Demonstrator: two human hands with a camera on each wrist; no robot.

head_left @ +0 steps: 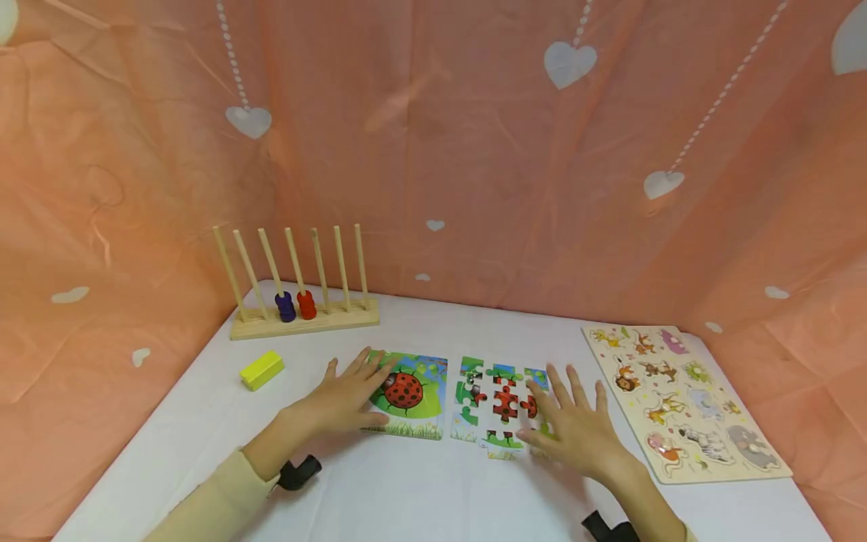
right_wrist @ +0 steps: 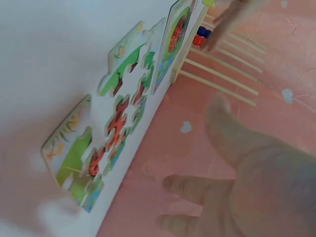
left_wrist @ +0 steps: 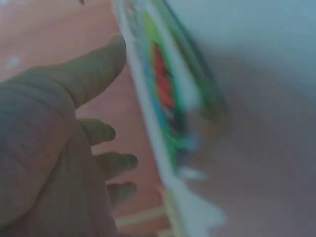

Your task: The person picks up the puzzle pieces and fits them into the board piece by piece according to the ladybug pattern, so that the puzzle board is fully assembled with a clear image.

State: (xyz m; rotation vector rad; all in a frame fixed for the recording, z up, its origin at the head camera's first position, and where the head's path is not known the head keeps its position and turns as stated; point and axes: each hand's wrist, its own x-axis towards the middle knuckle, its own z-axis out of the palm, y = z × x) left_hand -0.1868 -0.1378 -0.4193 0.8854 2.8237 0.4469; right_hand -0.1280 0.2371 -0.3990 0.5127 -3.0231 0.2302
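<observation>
My left hand (head_left: 342, 397) is spread over the left edge of a square ladybug picture board (head_left: 428, 391), palm down with nothing gripped. To its right lie loose jigsaw pieces (head_left: 505, 404) of the same ladybug picture, laid out in a rough square with gaps between them. Over the right side of those pieces hovers my right hand (head_left: 581, 430), fingers spread and holding nothing; it hides some of the right-hand pieces. In the right wrist view the separated puzzle pieces (right_wrist: 117, 118) show beside the picture board (right_wrist: 174, 37). The left wrist view is blurred, with the left fingers (left_wrist: 116, 165) extended.
A wooden peg rack (head_left: 305, 324) with seven upright rods stands at the back left, purple and red rings (head_left: 306, 305) on two rods. In front of it sits a yellow block (head_left: 262, 369). An animal puzzle board (head_left: 687, 406) lies at right. Pink cloth (head_left: 433, 150) hangs behind the white table.
</observation>
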